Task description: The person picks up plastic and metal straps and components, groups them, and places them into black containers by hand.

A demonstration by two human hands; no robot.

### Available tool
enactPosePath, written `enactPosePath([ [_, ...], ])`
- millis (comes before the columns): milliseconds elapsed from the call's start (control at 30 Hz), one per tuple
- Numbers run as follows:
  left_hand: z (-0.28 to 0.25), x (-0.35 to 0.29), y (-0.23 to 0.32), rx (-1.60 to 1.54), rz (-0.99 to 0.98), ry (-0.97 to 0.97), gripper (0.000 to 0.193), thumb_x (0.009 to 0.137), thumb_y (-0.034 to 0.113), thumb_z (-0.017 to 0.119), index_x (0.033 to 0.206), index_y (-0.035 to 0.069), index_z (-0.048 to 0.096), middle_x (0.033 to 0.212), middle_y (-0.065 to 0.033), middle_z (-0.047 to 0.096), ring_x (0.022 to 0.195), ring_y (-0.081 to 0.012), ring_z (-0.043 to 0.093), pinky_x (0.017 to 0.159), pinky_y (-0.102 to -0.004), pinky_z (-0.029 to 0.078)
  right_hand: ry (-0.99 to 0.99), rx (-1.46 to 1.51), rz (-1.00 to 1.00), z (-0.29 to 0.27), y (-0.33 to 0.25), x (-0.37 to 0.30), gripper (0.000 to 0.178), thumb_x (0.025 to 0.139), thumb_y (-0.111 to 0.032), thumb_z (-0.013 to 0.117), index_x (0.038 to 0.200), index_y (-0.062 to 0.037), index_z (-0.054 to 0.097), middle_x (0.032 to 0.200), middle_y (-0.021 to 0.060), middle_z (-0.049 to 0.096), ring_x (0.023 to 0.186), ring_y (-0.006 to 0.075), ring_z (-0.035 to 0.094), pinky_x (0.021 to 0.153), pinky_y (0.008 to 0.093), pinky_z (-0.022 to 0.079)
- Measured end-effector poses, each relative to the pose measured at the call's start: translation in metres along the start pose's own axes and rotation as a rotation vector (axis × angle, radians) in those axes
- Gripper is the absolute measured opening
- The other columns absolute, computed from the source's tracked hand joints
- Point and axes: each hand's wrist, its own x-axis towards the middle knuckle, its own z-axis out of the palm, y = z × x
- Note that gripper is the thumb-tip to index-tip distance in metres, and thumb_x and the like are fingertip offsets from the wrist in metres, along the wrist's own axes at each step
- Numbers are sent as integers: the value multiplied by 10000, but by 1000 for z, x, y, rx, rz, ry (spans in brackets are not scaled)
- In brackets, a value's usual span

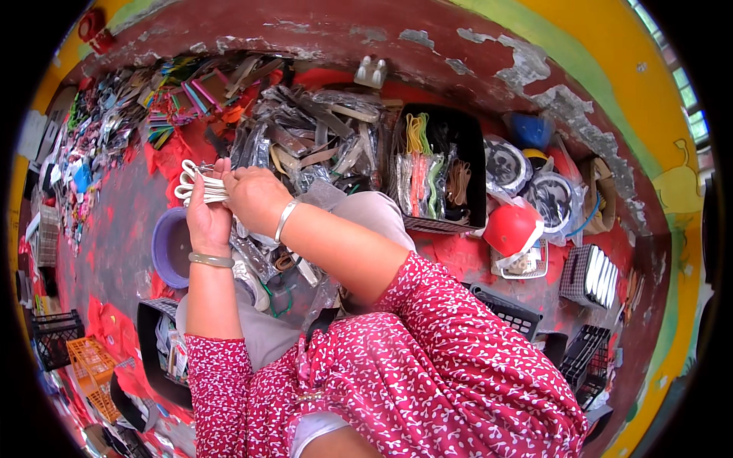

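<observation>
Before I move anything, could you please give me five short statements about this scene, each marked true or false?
1. The left hand and the right hand both hold the bundle of white cord. True.
2. The silver bangle is on the left wrist. False: the silver bangle is on the right wrist.
3. The black bin holding coloured laces is to the right of the hands. True.
4. The cord lies at the bottom of the purple tub. False: it is held up in the hands, and the purple tub stands lower in the picture.
5. An orange crate is at the lower left. True.
</observation>
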Motion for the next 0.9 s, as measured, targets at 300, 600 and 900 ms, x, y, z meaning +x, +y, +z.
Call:
enactPosePath([
  [300, 50, 1, -54, 156, -385, -384, 545, 862, 361, 520, 1239, -7, 382, 1243, -202, 439, 1174, -286, 419, 1008, -387, 316, 169, 11, 154, -97, 62, -26, 134, 818, -84, 497, 842, 22, 576, 724, 125, 591, 678, 224, 569, 605, 338, 452],
  [600, 46, 5, -64, 580, -464, -194, 430, 897, 258, 481, 1200, -37, 406, 1118, -212, 532, 1047, -275, 535, 887, -342, 441, 647, 720, 1099, -134, 349, -217, 299, 815, -230, 575, 956, 31, 615, 695, 24, 566, 563, 109, 507, 491, 244, 402],
  [900, 14, 18, -58, 697, -431, 48, 371, 902, 236, 467, 1157, -33, 446, 1050, -183, 567, 996, -254, 555, 843, -328, 456, 150, -434, 1216, -104, 401, -239, 459, 861, -208, 455, 1295, -89, 367, 1223, 63, 490, 1060, 220, 516, 873, 291, 421],
])
